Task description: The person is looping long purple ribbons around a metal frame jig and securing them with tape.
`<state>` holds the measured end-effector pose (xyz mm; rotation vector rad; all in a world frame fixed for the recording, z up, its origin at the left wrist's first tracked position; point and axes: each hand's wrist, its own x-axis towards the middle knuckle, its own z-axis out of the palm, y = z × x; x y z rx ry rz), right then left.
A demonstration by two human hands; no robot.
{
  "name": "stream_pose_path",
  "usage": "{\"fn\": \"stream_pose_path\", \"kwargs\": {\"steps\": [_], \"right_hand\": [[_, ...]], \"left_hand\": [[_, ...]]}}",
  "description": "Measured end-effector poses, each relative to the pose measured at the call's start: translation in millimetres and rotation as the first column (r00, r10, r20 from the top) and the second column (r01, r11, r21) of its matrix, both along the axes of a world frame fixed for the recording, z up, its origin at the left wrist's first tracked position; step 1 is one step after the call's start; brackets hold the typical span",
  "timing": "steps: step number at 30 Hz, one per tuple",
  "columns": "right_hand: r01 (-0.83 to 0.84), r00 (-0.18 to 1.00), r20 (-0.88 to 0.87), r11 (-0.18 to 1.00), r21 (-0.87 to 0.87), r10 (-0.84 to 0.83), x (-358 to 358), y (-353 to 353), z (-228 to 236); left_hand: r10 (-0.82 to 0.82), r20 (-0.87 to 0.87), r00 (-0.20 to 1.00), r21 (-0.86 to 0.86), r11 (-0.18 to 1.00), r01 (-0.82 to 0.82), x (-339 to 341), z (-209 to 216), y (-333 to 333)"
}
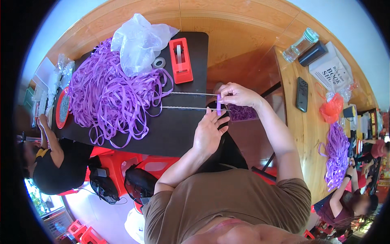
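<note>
Legible lettering observed on the white bag [331, 72] lying on the wooden table [302, 140] at right: bold dark capitals stacked in two slanting rows, with finer dark print set close to them, its smallest lines too tiny to make out.

The dark surface [170, 132] stands close to a wall faced with tan, wood-grained panels [231, 24]; thin joints are visible. Above these panels, beyond and to the right of the dark surface, the upper wall [341, 20] is pale bluish white. Right of the dark surface is a light wooden surface [300, 142] with dark legs [271, 89]. Reddish-brown flooring [252, 140] shows between the two. Red plastic stools [118, 162] line the dark surface's near edge. Daylight enters at a window [40, 197], left of and nearer than the dark surface.
</note>
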<state>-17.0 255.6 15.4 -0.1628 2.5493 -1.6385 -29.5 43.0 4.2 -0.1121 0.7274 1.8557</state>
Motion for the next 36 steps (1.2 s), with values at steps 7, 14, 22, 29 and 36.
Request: {"fn": "stream_pose_path", "kwargs": {"steps": [7, 14, 22, 29, 36], "right_hand": [[0.085, 0.993, 0.076, 0.988, 0.125, -0.095, -4.2, -3.1, -8.6], [0.311, 0.895, 0.028, 0.666, 0.678, -0.446, -4.3, -47.6, 22.0], [0.418, 0.853, -0.248, 0.317, 0.851, -0.459, 9.1, -72.3, 30.3], [0.533, 0.787, -0.392, 0.207, 0.82, -0.477, 17.3, -77.0, 27.3], [0.685, 0.685, -0.34, 0.412, 0.601, -0.644, 28.0, -68.8, 13.2]], "left_hand": [[-0.009, -0.005, 1.0, -0.004, 1.0, 0.009, 0.4, 1.6, 0.7], [-0.002, 0.002, 1.0, -0.002, 1.0, 0.002, 0.0, 1.5, 0.2], [0.018, 0.052, 0.998, 0.049, 0.999, -0.021, 1.1, 1.6, 0.0], [0.009, 0.044, 0.999, 0.054, 0.998, -0.011, 0.8, -2.7, -1.0], [0.005, 0.034, 0.999, 0.038, 0.999, -0.006, 1.0, 1.7, -0.8]]}}
